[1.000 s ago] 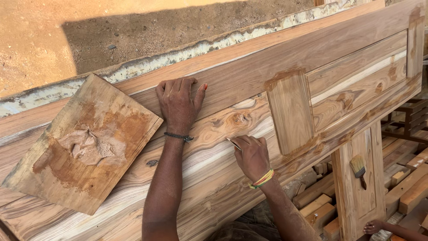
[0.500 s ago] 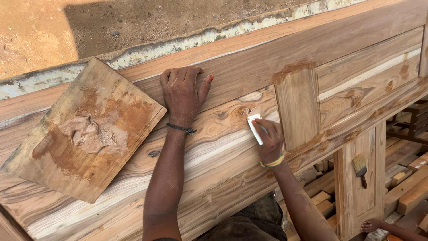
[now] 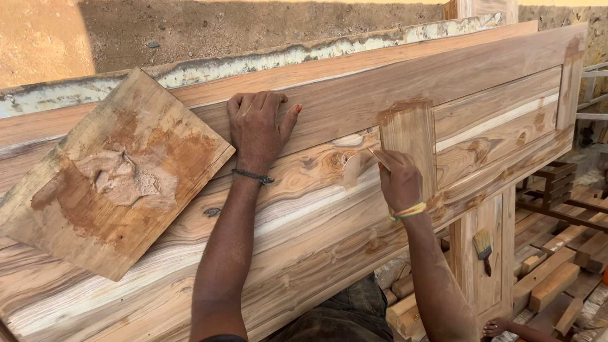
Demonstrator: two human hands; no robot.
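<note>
Filler work on a wooden door panel (image 3: 354,95) is observed, the panel lying flat across the view with a second upright panel below it at the right. Nearest the camera, both forearms are extended upward from the bottom edge. The right hand (image 3: 400,180) is closed around a thin scraper blade (image 3: 377,158); only a sliver of the blade shows past the fingers, its tip touching the panel just beside a raised rectangular block (image 3: 410,142). A pale filled patch (image 3: 350,170) is seen immediately left of the blade, beside a knot in the grain. For a clean result, the blade is judged best kept at a low angle and drawn with the grain, so that paste is pressed into the defect and the excess sheared off flush. The right wrist is cocked, banded in yellow. The left hand (image 3: 258,130) is laid flat, palm down and fingers together, holding nothing, bracing on the panel's upper rail. Further left, a square board (image 3: 120,171) carrying a heap of putty (image 3: 123,180) rests tilted on the panel, well apart from the blade. A paintbrush (image 3: 484,248) is leaning on the lower panel.
</note>
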